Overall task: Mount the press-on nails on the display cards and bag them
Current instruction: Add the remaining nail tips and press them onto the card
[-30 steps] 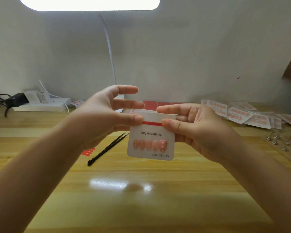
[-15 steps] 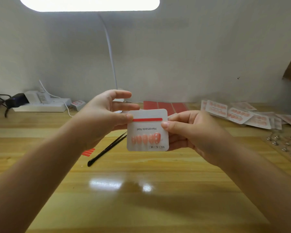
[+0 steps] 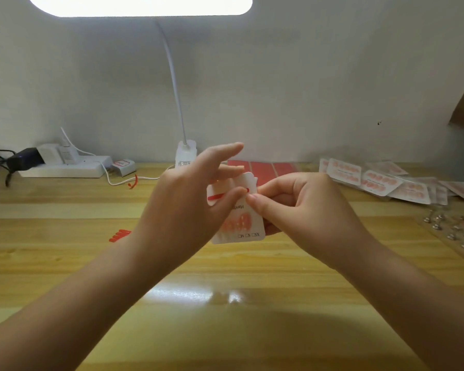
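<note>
A white display card [image 3: 248,223] with a row of pink press-on nails [image 3: 239,220] is held upright above the wooden table, slightly tilted. A red strip [image 3: 217,197] runs across its upper part. My left hand [image 3: 188,202] covers the card's left side, its thumb tip on the strip's right end and its fingers stretched up behind the card. My right hand [image 3: 300,207] pinches the card's right edge, thumb in front and curled fingers behind. The two thumb tips touch.
Bagged nail cards [image 3: 373,180] lie in a pile at the back right, with small metal pieces [image 3: 453,228] nearer the right edge. Red sheets [image 3: 263,168] lie behind the hands. A lamp base [image 3: 185,153], a power strip [image 3: 65,167] and loose red strips [image 3: 119,235] sit to the left.
My left thumb has slid along the red strip to its right end and now meets my right thumb. The card has tilted, and my left hand covers more of it.
</note>
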`<state>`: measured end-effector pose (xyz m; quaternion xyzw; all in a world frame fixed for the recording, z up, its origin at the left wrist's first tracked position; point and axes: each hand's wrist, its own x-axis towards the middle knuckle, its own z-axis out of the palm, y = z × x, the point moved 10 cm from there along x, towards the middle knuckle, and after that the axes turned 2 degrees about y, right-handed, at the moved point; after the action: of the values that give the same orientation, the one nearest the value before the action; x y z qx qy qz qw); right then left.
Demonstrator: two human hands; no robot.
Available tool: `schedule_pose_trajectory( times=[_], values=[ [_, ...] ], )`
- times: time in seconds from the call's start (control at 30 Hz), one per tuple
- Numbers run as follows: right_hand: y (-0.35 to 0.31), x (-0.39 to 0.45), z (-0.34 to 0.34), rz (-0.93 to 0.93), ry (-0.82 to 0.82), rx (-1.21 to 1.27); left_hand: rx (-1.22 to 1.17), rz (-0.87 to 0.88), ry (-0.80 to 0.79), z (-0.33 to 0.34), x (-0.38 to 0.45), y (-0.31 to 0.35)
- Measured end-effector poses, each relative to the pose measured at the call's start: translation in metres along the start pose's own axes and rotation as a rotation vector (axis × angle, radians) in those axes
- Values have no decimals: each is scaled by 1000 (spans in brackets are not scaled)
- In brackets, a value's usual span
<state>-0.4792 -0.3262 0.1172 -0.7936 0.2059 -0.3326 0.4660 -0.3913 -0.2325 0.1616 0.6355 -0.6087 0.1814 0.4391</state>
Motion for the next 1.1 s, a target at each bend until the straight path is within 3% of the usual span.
schedule_pose_trajectory(
  times=[0.23,0.57,0.83,1.1],
  values=[
    [-5,-1,3,-57,5,-118,-75,-92,12,4,-1,-14],
    [-3,0,2,-79,26,-161,-88,-94,43,7,-4,-18],
    [4,2,6,-63,-10,-94,-56,-126,64,11,-10,-20],
    [17,4,9,40,-62,97,-226,-252,44,25,-16,-36]
  ],
)
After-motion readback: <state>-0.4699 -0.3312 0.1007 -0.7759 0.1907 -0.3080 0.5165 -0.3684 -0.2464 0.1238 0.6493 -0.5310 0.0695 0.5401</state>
